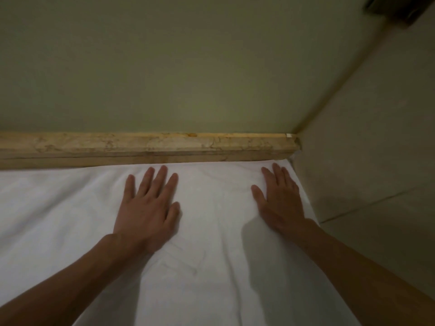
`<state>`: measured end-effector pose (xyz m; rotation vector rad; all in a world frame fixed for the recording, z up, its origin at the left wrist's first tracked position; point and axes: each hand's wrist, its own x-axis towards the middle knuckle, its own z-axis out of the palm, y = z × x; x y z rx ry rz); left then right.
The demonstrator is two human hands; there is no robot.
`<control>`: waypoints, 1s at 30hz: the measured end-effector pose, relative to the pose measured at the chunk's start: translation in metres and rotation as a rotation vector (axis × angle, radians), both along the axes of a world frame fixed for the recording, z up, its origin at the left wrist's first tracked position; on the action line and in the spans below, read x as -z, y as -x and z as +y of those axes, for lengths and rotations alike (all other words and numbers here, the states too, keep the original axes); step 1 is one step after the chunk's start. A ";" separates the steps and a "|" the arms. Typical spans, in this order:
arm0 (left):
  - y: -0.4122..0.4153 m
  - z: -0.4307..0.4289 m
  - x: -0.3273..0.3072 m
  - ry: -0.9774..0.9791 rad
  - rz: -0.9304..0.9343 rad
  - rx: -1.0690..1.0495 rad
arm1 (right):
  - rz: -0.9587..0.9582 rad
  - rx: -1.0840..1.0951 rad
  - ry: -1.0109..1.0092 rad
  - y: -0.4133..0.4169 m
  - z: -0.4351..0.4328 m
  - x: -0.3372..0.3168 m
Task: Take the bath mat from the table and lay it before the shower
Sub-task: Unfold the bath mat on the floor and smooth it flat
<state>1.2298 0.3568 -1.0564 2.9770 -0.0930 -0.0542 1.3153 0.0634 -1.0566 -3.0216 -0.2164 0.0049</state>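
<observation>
1. Head view: the white bath mat (211, 231) lies spread flat on the floor and fills the lower part of the frame. Its far edge touches a beige marbled stone curb (141, 147) that runs across the view.
2. The left hand (147, 208) rests palm down on the mat with its fingers straight and slightly spread. The fingertips lie just short of the curb, and the hand grips nothing.
3. The right hand (279, 198) also lies flat and open on the mat, near the far right corner. Its fingers are straight and point towards the curb.
4. Both bare forearms reach in from the bottom corners of the frame. Soft creases run through the cloth between and below the hands.
5. Beyond the curb lies a plain greenish surface (188, 67).
6. The mat's right edge lies beside a pale tiled surface (367, 184) with a thin grout line. Whether this is wall or floor is unclear.
7. A dark object (397, 8) sits in the top right corner, too blurred to identify.
</observation>
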 end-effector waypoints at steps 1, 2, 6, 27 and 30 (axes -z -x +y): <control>0.000 0.000 0.000 -0.005 0.000 0.000 | -0.001 0.013 -0.014 0.001 0.001 0.000; 0.000 0.000 0.000 -0.004 -0.001 -0.002 | 0.002 0.020 -0.018 0.002 0.001 0.000; -0.001 -0.001 0.001 -0.013 0.004 -0.011 | 0.034 0.004 0.067 0.005 0.004 -0.001; -0.001 -0.001 0.001 -0.012 0.003 -0.011 | 0.068 0.115 0.063 -0.014 -0.001 0.007; 0.000 -0.001 0.002 -0.016 0.004 -0.009 | 0.074 0.123 0.082 -0.012 -0.001 0.005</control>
